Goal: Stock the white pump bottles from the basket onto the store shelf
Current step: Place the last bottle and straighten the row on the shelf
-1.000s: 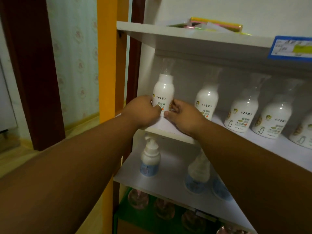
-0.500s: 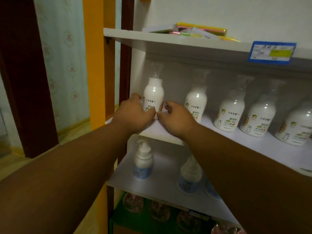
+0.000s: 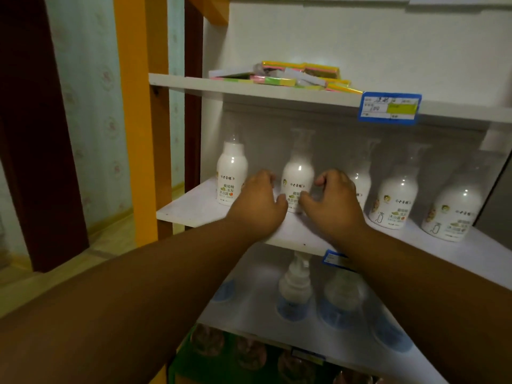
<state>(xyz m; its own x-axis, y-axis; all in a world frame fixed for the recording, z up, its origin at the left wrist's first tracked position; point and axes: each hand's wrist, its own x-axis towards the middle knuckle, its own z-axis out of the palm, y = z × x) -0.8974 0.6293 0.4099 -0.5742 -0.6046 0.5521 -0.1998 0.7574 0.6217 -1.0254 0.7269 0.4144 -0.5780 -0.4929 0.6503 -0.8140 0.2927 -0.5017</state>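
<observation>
Hands shift from end bottle (image 3: 232, 173) to second bottle (image 3: 297, 178); left hand (image 3: 256, 206), right hand (image 3: 329, 203) cup it loosely (straightening the row).

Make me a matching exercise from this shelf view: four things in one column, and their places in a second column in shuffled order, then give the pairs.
Things:
1. blue price tag
2. colourful flat packs
3. second white bottle
4. blue-based pump bottle

Places:
A. between the left hand and the right hand
B. lying on the top shelf
C. standing on the shelf below the hands
D. stuck on the front edge of the top shelf

Pairs: 1-D, 2-B, 3-A, 4-C
</observation>
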